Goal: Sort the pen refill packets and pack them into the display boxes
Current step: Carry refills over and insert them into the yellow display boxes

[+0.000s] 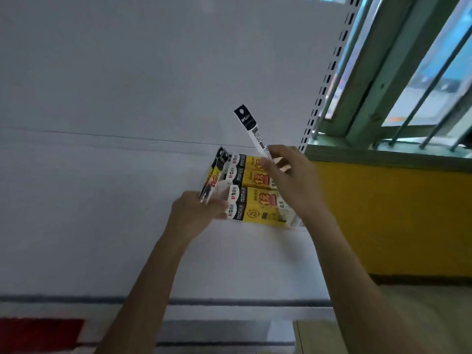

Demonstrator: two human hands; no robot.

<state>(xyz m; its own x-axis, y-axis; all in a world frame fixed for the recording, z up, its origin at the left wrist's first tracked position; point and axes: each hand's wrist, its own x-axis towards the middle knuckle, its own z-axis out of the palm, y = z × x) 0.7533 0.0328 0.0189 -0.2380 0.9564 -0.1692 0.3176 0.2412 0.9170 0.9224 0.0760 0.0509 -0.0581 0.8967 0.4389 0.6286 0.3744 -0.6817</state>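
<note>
Two hands (198,213) (290,175), seemingly both with refill packets (251,129) (214,175).

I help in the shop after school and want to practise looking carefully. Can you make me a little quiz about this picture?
1. True or false: the right hand pinches a single refill packet with a black top.
2. What colour are the display boxes lying on the white shelf? A red, B yellow, C green.
3. Which hand grips the bundle of packets?
Key: 1 true; 2 B; 3 the left hand.
</note>
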